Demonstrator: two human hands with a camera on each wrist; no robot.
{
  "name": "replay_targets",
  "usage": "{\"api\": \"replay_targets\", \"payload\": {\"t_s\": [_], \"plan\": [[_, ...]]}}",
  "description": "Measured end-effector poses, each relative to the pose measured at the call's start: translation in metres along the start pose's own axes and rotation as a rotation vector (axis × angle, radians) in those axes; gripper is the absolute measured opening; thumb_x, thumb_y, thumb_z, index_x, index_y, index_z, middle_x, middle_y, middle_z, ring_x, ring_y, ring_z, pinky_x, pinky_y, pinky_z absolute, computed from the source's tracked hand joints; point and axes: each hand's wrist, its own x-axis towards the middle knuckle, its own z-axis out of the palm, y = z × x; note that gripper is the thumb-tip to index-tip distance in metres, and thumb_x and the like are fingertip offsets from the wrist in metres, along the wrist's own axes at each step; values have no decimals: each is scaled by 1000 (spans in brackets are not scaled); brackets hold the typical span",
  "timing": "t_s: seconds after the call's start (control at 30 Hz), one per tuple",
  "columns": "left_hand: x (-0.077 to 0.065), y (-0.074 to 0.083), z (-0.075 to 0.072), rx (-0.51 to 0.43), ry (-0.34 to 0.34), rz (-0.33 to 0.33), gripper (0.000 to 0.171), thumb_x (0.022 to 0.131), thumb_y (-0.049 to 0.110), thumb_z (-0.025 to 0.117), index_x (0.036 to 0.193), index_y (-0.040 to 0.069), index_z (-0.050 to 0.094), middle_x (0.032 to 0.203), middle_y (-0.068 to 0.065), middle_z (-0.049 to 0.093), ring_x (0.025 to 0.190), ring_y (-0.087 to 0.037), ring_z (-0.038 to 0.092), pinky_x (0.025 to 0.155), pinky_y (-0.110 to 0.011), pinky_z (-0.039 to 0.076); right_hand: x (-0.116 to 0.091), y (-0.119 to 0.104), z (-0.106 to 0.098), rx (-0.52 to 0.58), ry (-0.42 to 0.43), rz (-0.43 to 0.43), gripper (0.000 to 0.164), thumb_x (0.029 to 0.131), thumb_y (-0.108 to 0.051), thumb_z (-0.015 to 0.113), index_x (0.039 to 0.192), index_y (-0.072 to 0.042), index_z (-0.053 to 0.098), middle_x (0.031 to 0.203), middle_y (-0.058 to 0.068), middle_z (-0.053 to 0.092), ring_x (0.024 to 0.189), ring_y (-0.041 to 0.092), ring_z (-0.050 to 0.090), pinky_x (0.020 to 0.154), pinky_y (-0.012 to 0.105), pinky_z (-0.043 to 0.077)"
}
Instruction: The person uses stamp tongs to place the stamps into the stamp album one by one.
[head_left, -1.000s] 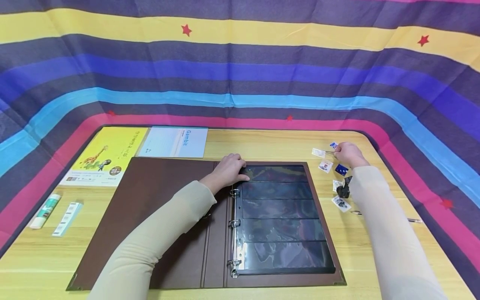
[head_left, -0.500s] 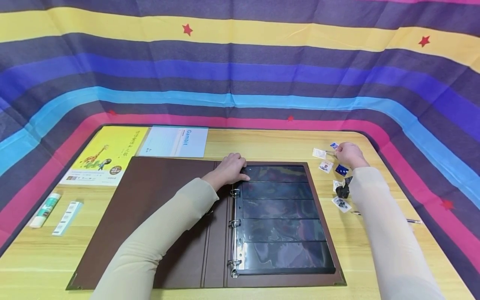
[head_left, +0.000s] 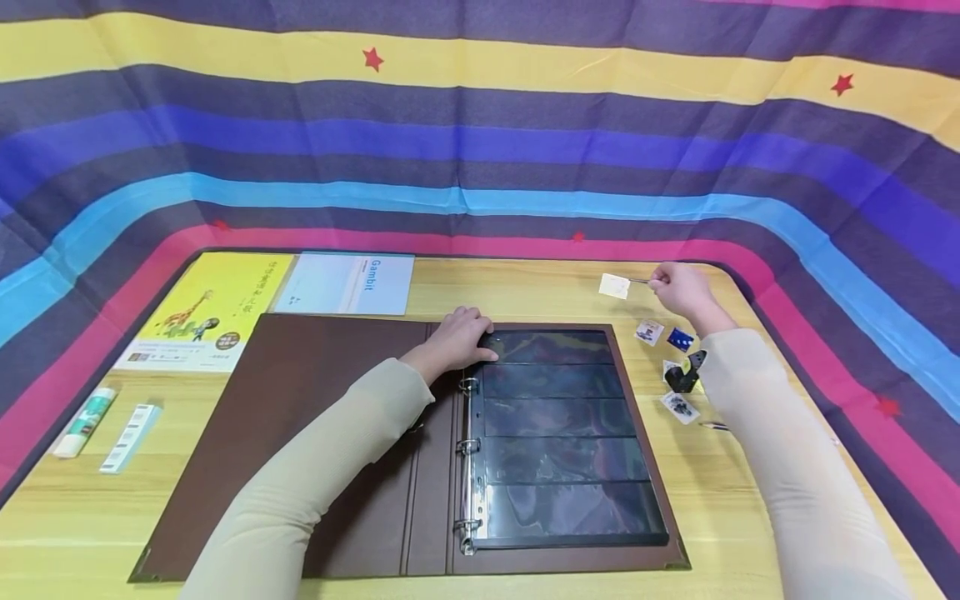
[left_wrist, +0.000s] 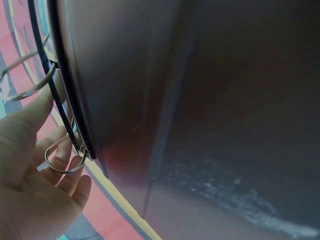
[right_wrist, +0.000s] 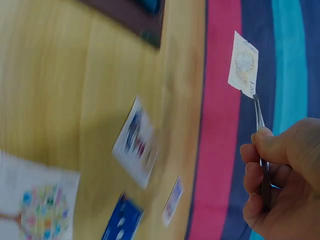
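My right hand (head_left: 681, 287) pinches a pair of tweezers (right_wrist: 259, 117), its fingers curled round the metal. At the tweezers' tips is a pale postage stamp (right_wrist: 244, 65), raised off the table. An open brown ring binder (head_left: 360, 367) lies in the middle, a black pocket page (head_left: 566, 417) on its right side. My left hand (head_left: 455, 337) rests over the binder's top edge by the upper ring (left_wrist: 65, 155), thumb at the page's corner. More stamps lie right of the binder: a white one (head_left: 649, 332), a dark blue one (head_left: 681, 338) and a grey-printed one (head_left: 680, 407).
A black object (head_left: 682, 377) by the right cuff partly covers another stamp. The right sleeve hides part of a pencil (head_left: 714, 426). At left are a yellow book (head_left: 217, 308), a white-blue booklet (head_left: 345, 283), a glue stick (head_left: 86, 422) and a label strip (head_left: 130, 437).
My right hand has lifted the pale stamp with the tweezers and moved it away from me and slightly left. The left hand stays in place on the binder.
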Motion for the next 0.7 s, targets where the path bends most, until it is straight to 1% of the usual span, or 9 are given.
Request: {"api": "replay_targets", "payload": {"t_s": [0.1, 0.27, 0.4, 0.5, 0.7], "plan": [[-1, 0, 0, 34, 11, 20, 48, 73, 44, 54, 109, 12, 52, 101, -3, 44, 92, -19, 37, 79, -34, 30, 1, -16, 4, 31, 11, -46, 16, 84, -11, 42, 85, 3, 51, 76, 13, 50, 64, 25, 41, 56, 35, 32], [-3, 0, 2, 93, 17, 58, 52, 75, 47, 49, 115, 12, 49, 105, -4, 43, 92, -18, 37, 77, -33, 31, 1, -39, 15, 30, 32, -111, 11, 82, -10, 45, 80, -1, 51, 70, 10, 50, 62, 23, 41, 57, 34, 32], [-4, 0, 3, 78, 27, 43, 54, 74, 49, 49, 114, 12, 48, 105, -3, 42, 94, -18, 37, 78, -33, 31, -1, -54, 27, 13, 29, -137, 10, 82, -11, 46, 78, -3, 51, 69, 9, 49, 61, 22, 41, 56, 34, 31], [-4, 0, 3, 73, 38, 29, 54, 73, 49, 50, 112, 12, 49, 104, -4, 43, 95, -19, 38, 80, -34, 31, -2, -63, 37, 8, 13, -156, 9, 82, -11, 47, 78, -3, 51, 70, 8, 50, 61, 22, 42, 55, 33, 33], [-3, 2, 0, 75, 45, 34, 51, 71, 49, 53, 105, 11, 52, 100, -4, 44, 92, -20, 39, 80, -36, 30, -6, -78, 50, 20, -37, -200, 9, 82, -9, 47, 81, -2, 53, 73, 9, 50, 61, 22, 42, 56, 33, 34]]}}
